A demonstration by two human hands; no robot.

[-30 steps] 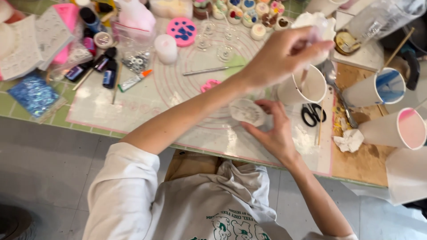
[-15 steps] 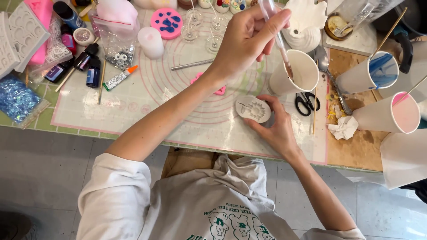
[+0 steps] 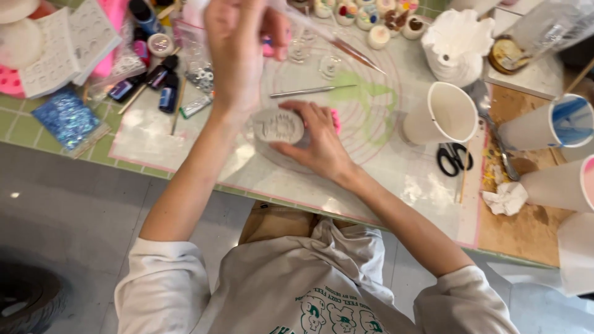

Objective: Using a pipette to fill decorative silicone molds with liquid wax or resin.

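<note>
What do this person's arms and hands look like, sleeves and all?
Both forearms are bare, with no gloves, and no watch, bracelet or ring that I can make out. The left hand and the right hand are uncovered. Each upper arm ends in the short sleeve of a loose white T-shirt, which carries a green cartoon print on the chest.

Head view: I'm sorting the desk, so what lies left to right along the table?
Blue glitter bag → oval white mould → white paper cup → black scissors → crumpled tissue.
</note>
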